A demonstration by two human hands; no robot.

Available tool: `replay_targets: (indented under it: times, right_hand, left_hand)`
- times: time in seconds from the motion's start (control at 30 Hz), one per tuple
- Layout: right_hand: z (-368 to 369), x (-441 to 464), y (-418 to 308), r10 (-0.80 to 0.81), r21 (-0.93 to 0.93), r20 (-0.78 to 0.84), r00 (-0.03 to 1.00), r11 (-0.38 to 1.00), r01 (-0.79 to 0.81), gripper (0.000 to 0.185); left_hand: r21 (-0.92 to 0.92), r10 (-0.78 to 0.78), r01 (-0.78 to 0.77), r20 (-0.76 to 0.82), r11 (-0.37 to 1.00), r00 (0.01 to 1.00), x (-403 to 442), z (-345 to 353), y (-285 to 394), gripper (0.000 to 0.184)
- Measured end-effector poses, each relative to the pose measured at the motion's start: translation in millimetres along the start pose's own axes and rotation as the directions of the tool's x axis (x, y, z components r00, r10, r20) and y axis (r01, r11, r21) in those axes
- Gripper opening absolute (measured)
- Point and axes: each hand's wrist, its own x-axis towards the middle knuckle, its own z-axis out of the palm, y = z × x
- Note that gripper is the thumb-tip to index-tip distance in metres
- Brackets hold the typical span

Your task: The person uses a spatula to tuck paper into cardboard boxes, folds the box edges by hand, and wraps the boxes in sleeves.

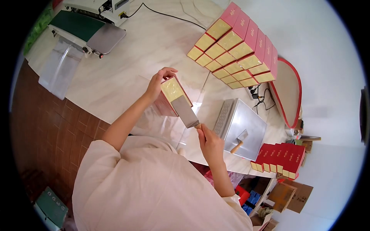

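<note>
My left hand (157,84) grips the far top end of a red-and-yellow gift box (172,88) above the table, its fingers curled over the edge. My right hand (212,143) is closed around the handle of a putty knife (185,111). The knife's wide flat metal blade lies against the yellow side of the box. A shiny, crinkled surface shows on that side, like clear film. The lower red face of the box is partly in shadow.
Wrapped red-and-yellow boxes (239,46) stand stacked at the back. A metal-topped scale (250,125) carries a second putty knife (241,138). More red boxes (279,156) line the right end. A machine with a green belt (75,25) stands at left, near a black cable (169,14).
</note>
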Motion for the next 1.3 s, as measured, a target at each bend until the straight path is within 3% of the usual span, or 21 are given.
replay_targets:
  times: [0.23,0.4,0.53,0.73,0.8,0.87,1.03,1.2,1.3]
  right_hand:
    - [-13.2,-19.4,0.7,0.029,-0.079,0.018,0.999,0.997,-0.028,0.017]
    - [-17.2,-15.7,-3.0,0.043,0.088,-0.089,0.995,0.995,-0.035,0.019]
    - [0.3,4.0,-11.1,0.011,0.113,-0.152,0.988,0.994,0.007,0.018]
    - [18.2,30.6,-18.0,-0.049,0.023,-0.106,0.993,0.998,0.051,0.018]
    - [21.9,36.3,-16.4,-0.151,-0.130,-0.166,0.975,0.983,0.130,0.011]
    - [29.0,41.0,-12.3,-0.174,-0.133,-0.166,0.971,0.979,0.153,0.013]
    - [33.5,51.1,-13.4,-0.221,-0.181,-0.145,0.964,0.964,0.194,0.018]
    - [27.0,50.9,-17.1,-0.167,-0.258,0.000,0.986,0.953,0.162,0.017]
    - [26.8,43.1,-9.6,-0.209,-0.208,-0.039,0.977,0.958,0.196,0.016]
  left_hand:
    - [-0.022,-0.001,0.000,-0.051,1.000,0.999,3.4,3.4,-1.8,0.070]
    - [-0.026,0.034,-0.035,-0.043,0.999,0.999,3.4,3.1,-0.2,0.070]
    - [-0.052,0.027,-0.030,-0.053,0.998,0.998,1.5,5.7,-2.0,0.072]
    - [-0.110,-0.044,0.036,-0.068,0.993,0.997,1.3,6.1,-6.8,0.082]
    - [-0.136,-0.053,0.044,-0.064,0.990,0.997,1.0,6.2,-8.8,0.083]
    - [-0.163,-0.060,0.050,-0.057,0.985,0.997,1.6,6.9,-10.3,0.084]
    - [-0.116,-0.017,0.008,-0.075,0.993,0.997,1.4,7.7,-6.1,0.082]
    - [-0.140,-0.028,0.012,-0.117,0.990,0.993,0.3,7.9,-12.1,0.073]
    - [-0.144,0.001,-0.020,-0.133,0.989,0.991,1.4,5.8,-12.7,0.068]
